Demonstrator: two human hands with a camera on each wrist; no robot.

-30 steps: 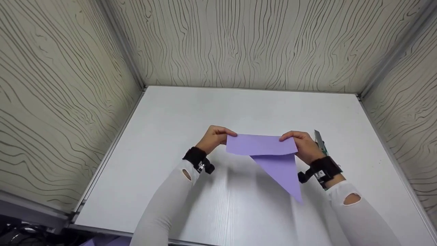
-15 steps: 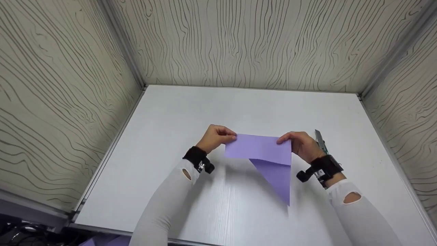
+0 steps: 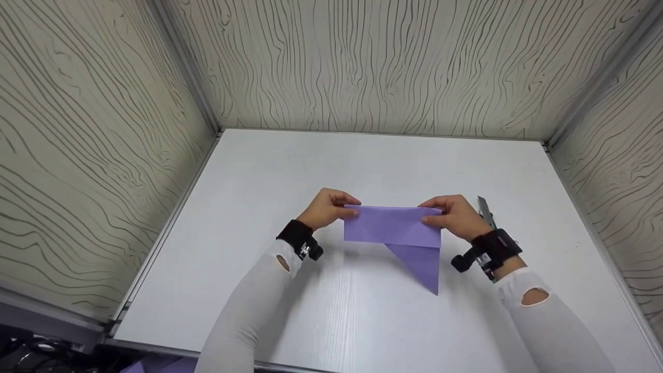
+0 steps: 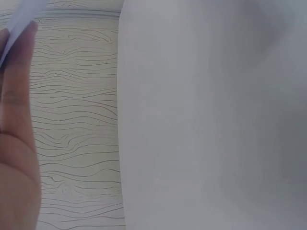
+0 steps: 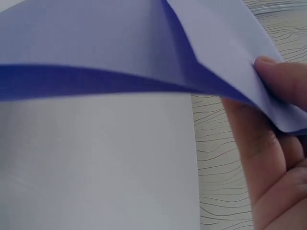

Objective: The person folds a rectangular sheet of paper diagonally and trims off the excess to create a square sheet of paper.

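Centrally, a sheet of purple paper (image 3: pixel 392 225) is held above the white tabletop (image 3: pixel 290 166), folded so that a rectangular band runs across the top and a triangular part hangs below it at the right, its tip pointing toward the person. The left hand (image 3: pixel 326 208) pinches the band's upper left corner, thumb on the near face and fingers behind the upper edge, with the gap between them closed down to the paper. The right hand (image 3: pixel 456 215) pinches the upper right corner in the same way; in the right wrist view its thumb presses on the near side, a finger lies beneath, and the paper's layers stand apart beside the grip. Just beyond the right hand, a utility knife (image 3: pixel 485 211) lies on the tabletop, partly hidden by that hand and wrist. Each wrist wears a black strap with a small camera, and white sleeves (image 3: pixel 243 305) with holes near the cuffs cover both forearms. Cream panels (image 3: pixel 331 67) with dark wood-grain lines enclose the tabletop, joined by grey metal posts (image 3: pixel 186 67). At the lower left, below the table edge, more purple material (image 3: pixel 155 364) sits beside dark, tangled cables.
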